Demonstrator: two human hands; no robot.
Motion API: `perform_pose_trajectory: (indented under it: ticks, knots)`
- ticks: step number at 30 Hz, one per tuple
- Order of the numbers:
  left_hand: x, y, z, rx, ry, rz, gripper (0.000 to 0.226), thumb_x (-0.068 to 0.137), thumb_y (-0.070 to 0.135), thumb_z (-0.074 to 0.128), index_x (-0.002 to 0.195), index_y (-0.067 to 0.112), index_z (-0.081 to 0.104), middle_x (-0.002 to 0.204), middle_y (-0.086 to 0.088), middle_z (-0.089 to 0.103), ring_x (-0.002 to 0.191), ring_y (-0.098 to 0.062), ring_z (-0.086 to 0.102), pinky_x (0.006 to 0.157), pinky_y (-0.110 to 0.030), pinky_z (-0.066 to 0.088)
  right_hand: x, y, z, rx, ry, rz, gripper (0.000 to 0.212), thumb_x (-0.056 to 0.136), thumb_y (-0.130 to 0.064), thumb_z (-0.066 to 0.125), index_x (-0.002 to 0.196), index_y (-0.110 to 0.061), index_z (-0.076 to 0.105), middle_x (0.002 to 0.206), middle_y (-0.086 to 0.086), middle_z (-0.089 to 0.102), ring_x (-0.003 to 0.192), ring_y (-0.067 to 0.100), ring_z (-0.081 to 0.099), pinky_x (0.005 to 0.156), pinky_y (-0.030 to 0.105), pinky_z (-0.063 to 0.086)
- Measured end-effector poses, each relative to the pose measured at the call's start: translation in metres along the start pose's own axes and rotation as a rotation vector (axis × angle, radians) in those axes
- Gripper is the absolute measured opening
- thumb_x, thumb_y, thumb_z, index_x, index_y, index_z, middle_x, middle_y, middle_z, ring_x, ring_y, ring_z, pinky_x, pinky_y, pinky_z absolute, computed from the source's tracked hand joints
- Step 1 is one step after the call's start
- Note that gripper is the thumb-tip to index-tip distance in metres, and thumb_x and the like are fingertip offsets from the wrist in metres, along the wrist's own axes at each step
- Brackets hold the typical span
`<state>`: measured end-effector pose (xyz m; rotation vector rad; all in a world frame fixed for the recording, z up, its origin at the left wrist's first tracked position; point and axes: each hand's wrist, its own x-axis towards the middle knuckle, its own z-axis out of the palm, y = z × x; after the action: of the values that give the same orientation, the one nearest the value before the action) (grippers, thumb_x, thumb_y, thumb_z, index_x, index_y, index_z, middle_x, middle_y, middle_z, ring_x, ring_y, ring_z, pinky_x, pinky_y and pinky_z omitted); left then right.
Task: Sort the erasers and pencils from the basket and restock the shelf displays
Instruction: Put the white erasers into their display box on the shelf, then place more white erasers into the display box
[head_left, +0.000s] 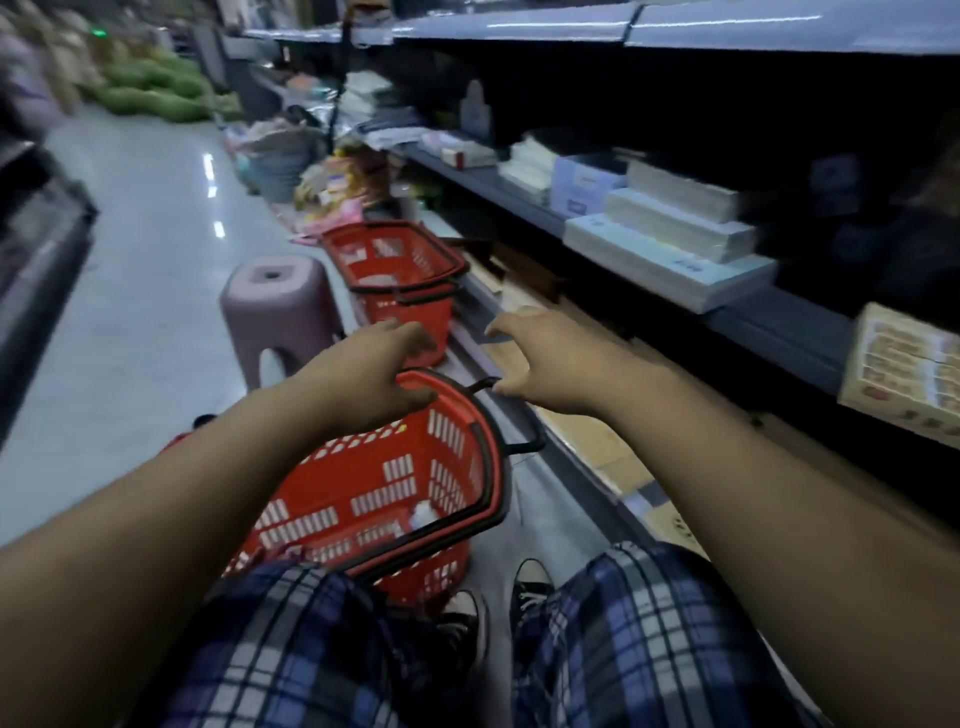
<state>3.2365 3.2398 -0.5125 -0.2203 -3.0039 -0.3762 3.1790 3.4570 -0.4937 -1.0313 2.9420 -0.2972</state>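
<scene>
Shop aisle, glossy pale floor (140, 291) at left, dark shelf (779, 325) w/ stacked boxes (670, 249) at right. 2 red basket spots: near basket (384, 483) at center frame, holding 1 small white item (423, 514), contents otherwise too blurred to ID; far basket (405, 260) above it, apparently nested in another. 1 mauve stool (275, 306) beside them. Left hand (374, 371) hovers over near basket's rim, fingers relaxed, empty; right hand (545, 358) loosely spread, empty, by the black handle.

head cam | faces forward and down | close above basket (363, 483) | single view
</scene>
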Motion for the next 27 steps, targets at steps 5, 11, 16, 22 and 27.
perform_pose_trajectory:
  ticks: [5, 11, 16, 22, 27]
  knots:
    - [-0.027, -0.059, 0.008, 0.017, -0.084, -0.068, 0.055, 0.086, 0.044, 0.075, 0.133, 0.024, 0.056, 0.129, 0.0, 0.06, 0.117, -0.022, 0.058, 0.099, -0.038, 0.046, 0.043, -0.041, 0.039, -0.026, -0.127, -0.08, 0.064, 0.086, -0.042, 0.075, 0.14, -0.022, 0.049, 0.134, 0.005, 0.052, 0.122, 0.025, 0.052, 0.098, 0.037, 0.046]
    - [-0.04, -0.136, 0.061, -0.014, -0.228, -0.1, 0.061, 0.088, 0.04, 0.076, 0.141, 0.021, 0.053, 0.137, 0.002, 0.057, 0.121, -0.017, 0.056, 0.102, -0.03, 0.045, 0.103, -0.071, 0.112, -0.029, -0.265, -0.192, 0.069, 0.085, -0.039, 0.077, 0.143, -0.017, 0.048, 0.141, 0.007, 0.052, 0.128, 0.025, 0.05, 0.101, 0.031, 0.039]
    - [-0.03, -0.196, 0.138, -0.076, -0.38, -0.114, 0.06, 0.088, 0.039, 0.075, 0.14, 0.02, 0.053, 0.132, 0.0, 0.058, 0.119, -0.018, 0.056, 0.101, -0.031, 0.045, 0.148, -0.074, 0.202, -0.069, -0.469, -0.28, 0.071, 0.084, -0.035, 0.079, 0.144, -0.016, 0.047, 0.143, 0.008, 0.052, 0.132, 0.026, 0.049, 0.108, 0.034, 0.04]
    - [-0.01, -0.225, 0.232, -0.073, -0.638, -0.087, 0.063, 0.09, 0.036, 0.072, 0.144, 0.015, 0.047, 0.137, -0.008, 0.057, 0.123, -0.027, 0.055, 0.099, -0.033, 0.046, 0.18, -0.057, 0.307, -0.147, -0.725, -0.347, 0.074, 0.084, -0.037, 0.079, 0.146, -0.019, 0.043, 0.137, 0.007, 0.053, 0.126, 0.027, 0.052, 0.104, 0.038, 0.045]
    - [-0.002, -0.229, 0.297, -0.042, -0.899, -0.075, 0.072, 0.089, 0.04, 0.075, 0.148, 0.012, 0.046, 0.137, -0.011, 0.059, 0.12, -0.03, 0.058, 0.096, -0.034, 0.045, 0.188, -0.056, 0.361, -0.262, -0.905, -0.511, 0.077, 0.083, -0.038, 0.08, 0.147, -0.02, 0.04, 0.136, 0.006, 0.058, 0.119, 0.027, 0.058, 0.097, 0.035, 0.048]
